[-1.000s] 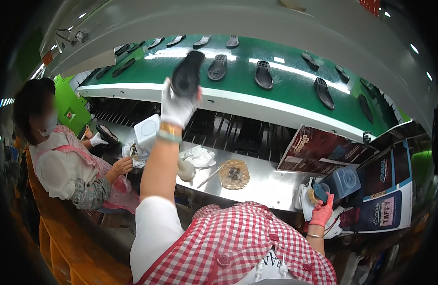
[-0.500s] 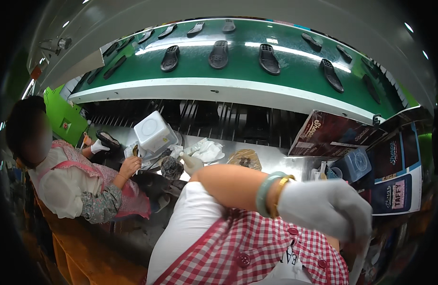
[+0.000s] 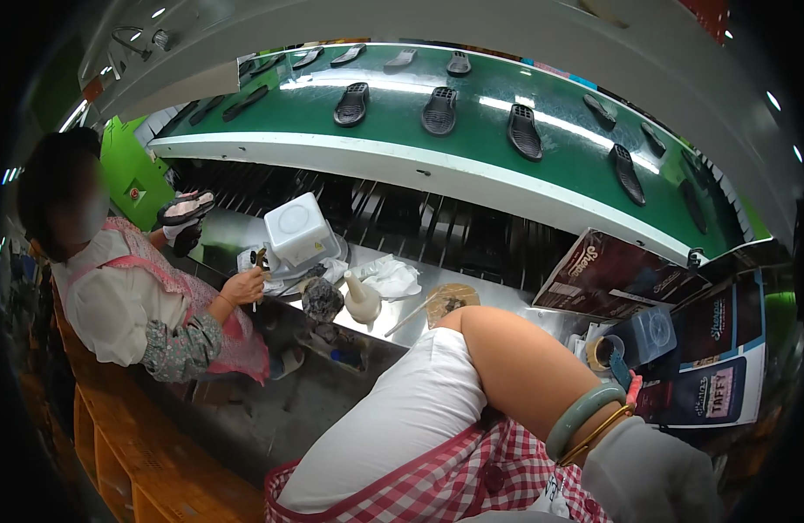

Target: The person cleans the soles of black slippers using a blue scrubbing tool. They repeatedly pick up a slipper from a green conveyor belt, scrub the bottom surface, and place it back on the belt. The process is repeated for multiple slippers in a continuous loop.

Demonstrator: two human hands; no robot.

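My left arm, in a white sleeve, reaches across my body to the right, with a green bangle (image 3: 585, 408) and a gold bangle (image 3: 596, 433) at the wrist. My left hand (image 3: 655, 475), in a pale glove, hangs at the lower right; its fingers are in shadow, and anything in them is hidden. Just above the wrist are a blue-and-pink brush-like thing (image 3: 627, 375) and a small round tub (image 3: 601, 350). A clear plastic box (image 3: 650, 333) stands behind them. My right hand does not show.
Black shoe soles (image 3: 439, 111) lie on a green conveyor (image 3: 384, 139) ahead. Printed cartons (image 3: 624, 272) stand at right. A white container (image 3: 302, 228), a pale bottle (image 3: 363, 299) and crumpled paper (image 3: 389, 277) are on the bench. At left a co-worker (image 3: 114, 270) holds a shoe (image 3: 186, 209).
My left hand has gone down and to the right, uncovering the tub and the brush-like thing. My view has turned a little. The co-worker's shoe is tilted differently.
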